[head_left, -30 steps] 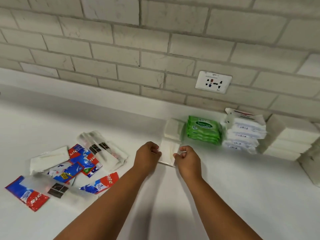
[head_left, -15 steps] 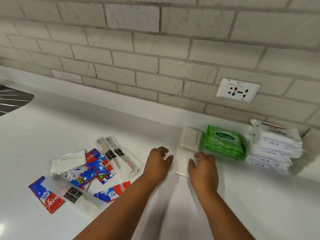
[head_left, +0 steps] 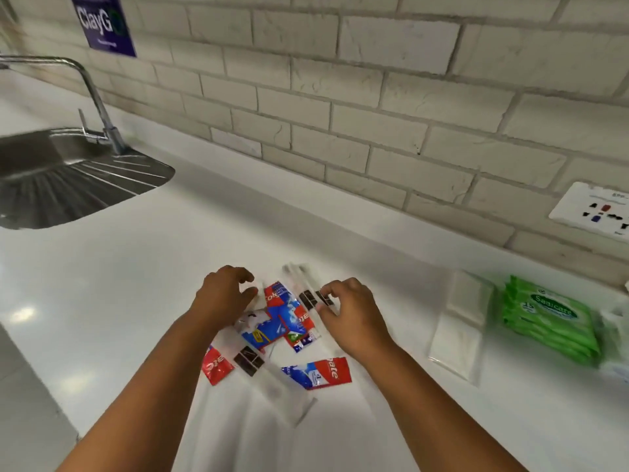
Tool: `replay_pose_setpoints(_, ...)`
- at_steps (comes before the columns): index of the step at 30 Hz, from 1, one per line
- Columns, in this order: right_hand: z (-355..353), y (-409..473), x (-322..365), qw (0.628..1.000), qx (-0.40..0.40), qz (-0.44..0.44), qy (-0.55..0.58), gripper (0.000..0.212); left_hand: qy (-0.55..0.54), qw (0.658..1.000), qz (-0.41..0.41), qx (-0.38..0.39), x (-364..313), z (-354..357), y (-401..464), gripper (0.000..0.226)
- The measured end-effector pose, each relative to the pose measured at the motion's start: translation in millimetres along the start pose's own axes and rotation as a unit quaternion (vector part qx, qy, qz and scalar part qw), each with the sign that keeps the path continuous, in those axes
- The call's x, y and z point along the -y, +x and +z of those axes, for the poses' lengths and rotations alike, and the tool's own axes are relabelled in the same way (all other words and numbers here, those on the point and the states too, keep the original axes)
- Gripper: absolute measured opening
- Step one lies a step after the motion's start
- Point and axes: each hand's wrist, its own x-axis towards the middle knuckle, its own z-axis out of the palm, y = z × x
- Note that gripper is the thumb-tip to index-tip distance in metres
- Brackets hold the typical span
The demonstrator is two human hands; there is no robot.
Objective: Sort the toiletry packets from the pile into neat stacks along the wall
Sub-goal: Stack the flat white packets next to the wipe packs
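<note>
Both hands were held over the pile of loose packets on the desk, presumably so the next packet could be picked. Left hand was kept above the pile's left edge, fingers loosely curled, nothing seen gripped. Right hand was placed at the clear sleeves on the pile's right; fingertips were curled at a sleeve's edge, but whether it was pinched could not be told. Toothpaste sachets and more clear sleeves were left scattered, unsorted. White packets were laid by the wall, just left of the green wipes stack, likely so each type was kept in its own row. Sorting was judged partly done, most of the pile remaining. Thin slick sleeves would likely be hard to lift singly
</note>
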Motion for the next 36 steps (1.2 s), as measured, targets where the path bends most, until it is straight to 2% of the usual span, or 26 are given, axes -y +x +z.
replay_pose_setpoints(4,34.8,28.0,38.6,0.996,0.061,-0.063,-0.009,0.030,0.058,0.997,-0.040,0.035,41.2,-17.5,-0.2,0.053)
replay_pose_setpoints(7,59.9,48.1,58.4,0.990,0.091,-0.096,-0.050,0.028,0.088,0.995,-0.024,0.047,58.4,-21.7,1.5,0.064)
replay_pose_setpoints(10,78.8,71.0,73.4,0.980,0.136,-0.109,-0.096,0.036,0.105,0.993,0.004,0.058,68.1,-27.1,7.5,0.066)
replay_pose_setpoints(15,92.7,99.4,89.9,0.957,0.212,-0.113,-0.163,0.056,0.083,0.993,0.021,0.076,84.5,-25.3,19.7,0.068)
replay_pose_setpoints(20,95.0,117.4,97.9,0.946,0.246,-0.108,-0.183,0.064,0.026,0.997,0.023,0.064,97.2,-23.5,29.2,0.063)
replay_pose_setpoints(22,94.6,120.9,100.7,0.949,0.245,-0.103,-0.171,0.062,-0.001,0.998,0.028,0.055,100.4,-23.0,31.6,0.065)
replay_pose_setpoints(25,91.1,125.3,103.6,0.960,0.236,-0.084,-0.125,0.044,-0.075,0.995,0.039,0.052,103.7,-23.9,36.0,0.064)
replay_pose_setpoints(28,80.9,125.1,102.9,0.973,0.223,-0.044,-0.030,0.025,-0.151,0.987,0.038,0.038,102.2,-28.3,40.1,0.069)
replay_pose_setpoints(32,63.5,115.8,93.6,0.982,0.164,0.013,0.089,0.017,-0.237,0.971,-0.003,-0.016,89.1,-36.0,40.7,0.086)
replay_pose_setpoints(34,54.8,107.3,83.4,0.977,0.121,0.063,0.161,0.017,-0.276,0.961,-0.027,-0.010,74.9,-36.5,38.3,0.075)
replay_pose_setpoints(36,44.9,94.6,71.8,0.953,0.087,0.126,0.263,0.015,-0.299,0.953,-0.043,0.014,53.0,-33.1,32.3,0.055)
